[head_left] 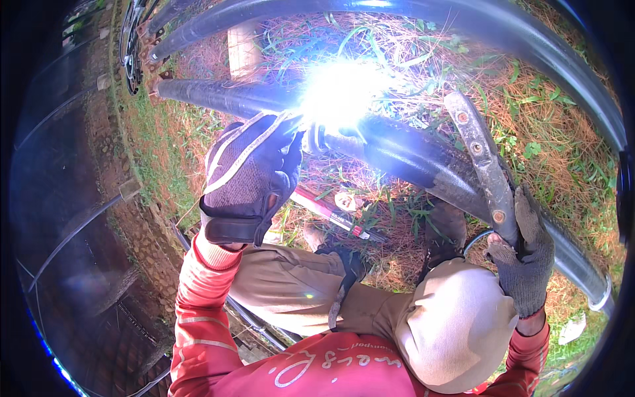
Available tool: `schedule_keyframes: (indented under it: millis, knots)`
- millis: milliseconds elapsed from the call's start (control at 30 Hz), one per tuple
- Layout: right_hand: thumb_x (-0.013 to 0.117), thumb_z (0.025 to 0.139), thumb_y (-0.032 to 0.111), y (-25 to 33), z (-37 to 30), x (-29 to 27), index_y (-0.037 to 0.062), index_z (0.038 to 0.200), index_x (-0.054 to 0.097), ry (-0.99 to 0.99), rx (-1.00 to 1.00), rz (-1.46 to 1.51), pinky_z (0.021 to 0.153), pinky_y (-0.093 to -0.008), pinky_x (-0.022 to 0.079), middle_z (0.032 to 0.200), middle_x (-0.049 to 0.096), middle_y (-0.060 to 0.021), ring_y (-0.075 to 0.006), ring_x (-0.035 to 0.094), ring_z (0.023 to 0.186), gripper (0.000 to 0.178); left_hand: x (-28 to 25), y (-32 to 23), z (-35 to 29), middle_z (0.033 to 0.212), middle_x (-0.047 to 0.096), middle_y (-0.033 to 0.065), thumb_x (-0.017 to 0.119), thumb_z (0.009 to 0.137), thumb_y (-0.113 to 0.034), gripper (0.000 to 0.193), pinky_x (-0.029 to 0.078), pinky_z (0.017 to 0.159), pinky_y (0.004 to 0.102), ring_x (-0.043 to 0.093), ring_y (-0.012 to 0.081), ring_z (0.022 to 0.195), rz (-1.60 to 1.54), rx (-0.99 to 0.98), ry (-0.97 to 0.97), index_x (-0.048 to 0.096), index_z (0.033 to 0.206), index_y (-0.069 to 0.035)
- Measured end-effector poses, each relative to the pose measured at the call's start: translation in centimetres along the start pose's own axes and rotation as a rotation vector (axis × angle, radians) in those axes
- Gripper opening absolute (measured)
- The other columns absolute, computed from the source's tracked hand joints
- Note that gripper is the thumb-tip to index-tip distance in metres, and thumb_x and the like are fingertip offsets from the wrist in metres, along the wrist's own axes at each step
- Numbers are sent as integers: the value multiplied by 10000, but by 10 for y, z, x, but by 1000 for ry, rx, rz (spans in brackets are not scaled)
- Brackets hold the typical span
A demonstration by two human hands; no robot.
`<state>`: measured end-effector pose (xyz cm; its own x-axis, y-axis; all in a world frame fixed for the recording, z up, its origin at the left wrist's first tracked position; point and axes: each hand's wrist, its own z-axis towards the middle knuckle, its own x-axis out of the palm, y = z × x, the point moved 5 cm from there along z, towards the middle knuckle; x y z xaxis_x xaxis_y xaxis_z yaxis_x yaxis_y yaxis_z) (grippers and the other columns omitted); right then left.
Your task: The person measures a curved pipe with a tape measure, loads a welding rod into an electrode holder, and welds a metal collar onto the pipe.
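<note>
My left hand [248, 175], in a black and grey glove with pale stripes, is closed close beside a blinding white welding arc [340, 96] on a dark metal pipe [423, 155]. What its fingers grip is lost in the glare. My right hand [529, 255], in a grey knit glove, grips the lower end of a flat metal bar [477, 149] with several round rivets or bolt heads. The bar slants up across the pipe, its far end beyond the pipe; whether they touch I cannot tell.
A red and white slim pack [327, 210] with thin dark rods lies on the grass between my boots. Another curved dark pipe [503, 23] arches across the far side. My khaki knee [456, 324] rises below the pipe. Dark cables [132, 49] hang at the far left.
</note>
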<state>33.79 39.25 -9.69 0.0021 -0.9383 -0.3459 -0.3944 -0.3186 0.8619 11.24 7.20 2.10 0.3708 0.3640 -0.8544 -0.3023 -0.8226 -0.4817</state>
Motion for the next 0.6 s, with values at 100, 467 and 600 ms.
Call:
schedule_keyframes:
  millis: [100,467,600]
  knots:
    - [887,817,123,0,1,-2,-9,1516,603,10,-4,-55,1227,-480,419,1552,593,-277,-431,555,1468,766,4,-10,7,1052,790,124,757,922,49,292,589,696,290,776,193,858,397,84,79,782,1205,-17]
    - [844,811,93,-4,-3,-5,-14,1524,590,-96,24,60,1239,-473,406,1577,579,-262,-414,546,1480,765,3,-15,9,820,678,147,757,898,-91,193,522,667,469,663,389,716,463,303,-20,738,1085,-49]
    - [855,817,118,-3,-1,-4,-19,1523,593,-18,18,-74,1244,-487,397,1564,591,-261,-412,549,1477,765,5,-13,11,831,683,143,756,896,-97,163,525,688,479,672,390,744,456,249,3,734,1054,-68]
